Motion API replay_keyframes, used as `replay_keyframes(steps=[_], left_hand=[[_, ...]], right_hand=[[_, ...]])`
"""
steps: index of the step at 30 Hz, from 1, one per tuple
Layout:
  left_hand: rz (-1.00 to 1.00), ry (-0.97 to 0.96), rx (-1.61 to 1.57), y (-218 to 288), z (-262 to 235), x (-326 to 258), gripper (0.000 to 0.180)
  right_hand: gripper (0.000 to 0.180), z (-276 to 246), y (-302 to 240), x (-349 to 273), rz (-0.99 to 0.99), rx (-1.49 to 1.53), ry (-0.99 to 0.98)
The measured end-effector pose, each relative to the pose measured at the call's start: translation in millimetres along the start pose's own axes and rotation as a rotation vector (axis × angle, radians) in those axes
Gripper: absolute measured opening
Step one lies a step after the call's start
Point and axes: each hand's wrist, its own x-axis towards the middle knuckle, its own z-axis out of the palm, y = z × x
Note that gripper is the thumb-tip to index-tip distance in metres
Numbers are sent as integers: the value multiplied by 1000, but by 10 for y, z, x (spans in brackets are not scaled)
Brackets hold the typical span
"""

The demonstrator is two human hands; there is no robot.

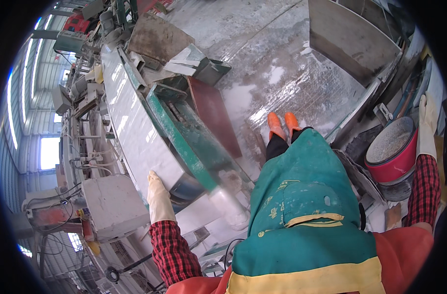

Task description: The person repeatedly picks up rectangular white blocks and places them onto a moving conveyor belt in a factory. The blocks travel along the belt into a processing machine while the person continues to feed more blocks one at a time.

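My left hand (159,198), in a cream rubber glove, reaches to the near end of a white conveyor belt (135,122). Its fingers are stretched out along the belt's edge, and I see nothing held in them. At the far right my right hand (427,120), gloved the same way, is raised beside a red bucket (392,169) full of pale grit. Its fingers look extended and no object shows in them; the picture's bent rim makes contact hard to judge. A green metal frame (179,137) runs along the belt's right side.
Orange boots (276,125) stand on a wet, white-streaked floor (262,63). A reddish-brown panel (213,112) leans by the green frame, and a large grey sheet (353,41) stands far right. A dusty box-shaped housing (113,206) lies left of my left hand. A white rounded pipe (231,208) is near my apron.
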Motion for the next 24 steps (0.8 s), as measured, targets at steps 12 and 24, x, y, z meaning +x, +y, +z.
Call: replay_keyframes(steps=[12, 24], left_hand=[[13, 76, 289, -5, 9, 118, 74], [253, 149, 461, -336, 51, 543, 70]], right_hand=[[49, 43, 54, -78, -36, -26, 11], [45, -42, -11, -181, -59, -40, -8]])
